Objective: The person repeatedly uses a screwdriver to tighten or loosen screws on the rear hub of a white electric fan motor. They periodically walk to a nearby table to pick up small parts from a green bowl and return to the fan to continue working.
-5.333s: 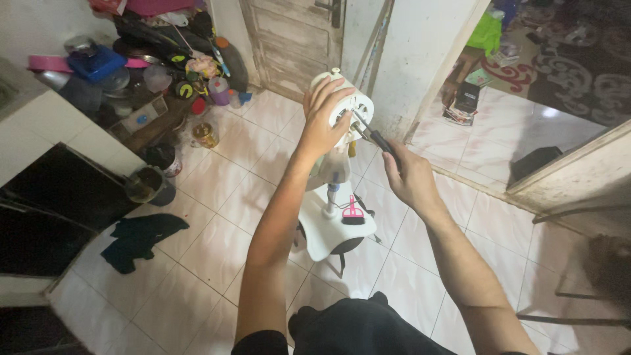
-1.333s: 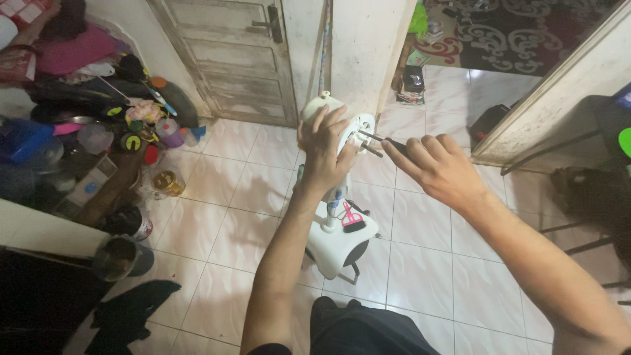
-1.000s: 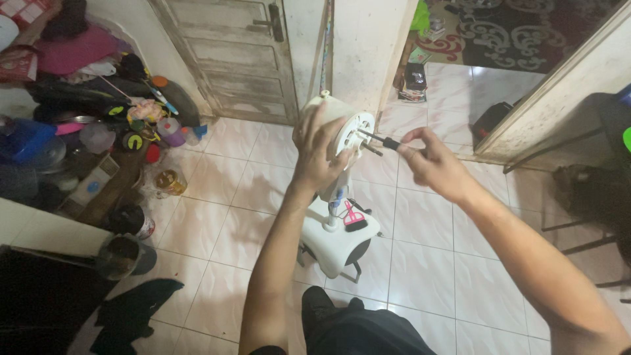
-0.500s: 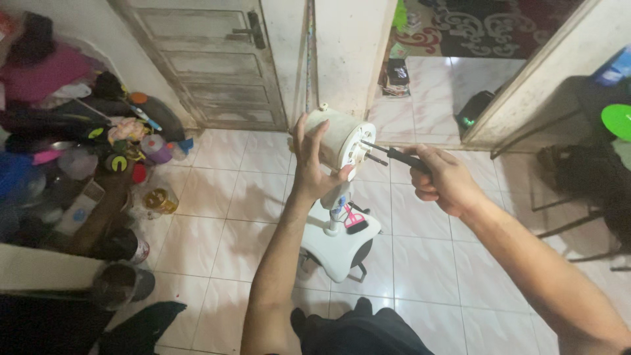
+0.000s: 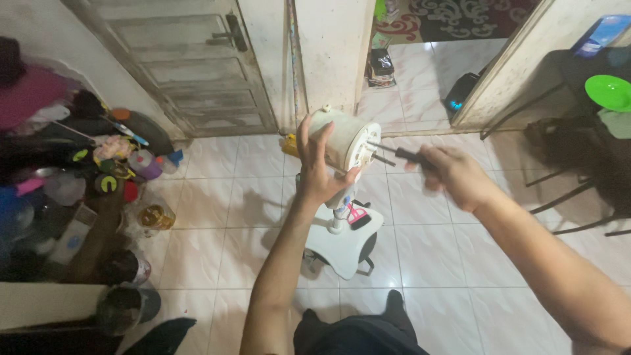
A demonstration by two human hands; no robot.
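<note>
My left hand (image 5: 317,165) grips the cream-white motor housing (image 5: 348,137) of a stand fan from the left side. The housing sits on a white pole above a white base (image 5: 342,246) on the tiled floor. My right hand (image 5: 453,174) is closed on a screwdriver (image 5: 394,153) with a dark handle. The screwdriver's metal tip touches the round front face of the housing, beside the short shaft that sticks out of it. A small pink and black thing (image 5: 357,216) lies on the base.
A cluttered heap of bottles, jars and cloths (image 5: 85,177) fills the left. A weathered wooden door (image 5: 184,72) stands behind the fan, with an open doorway to a tiled room at the right. A dark table with a green plate (image 5: 608,92) stands far right.
The camera has drifted closer and to the left. My right hand has kept the screwdriver at the front of the housing and is now blurred with motion. My left hand stays on the housing.
</note>
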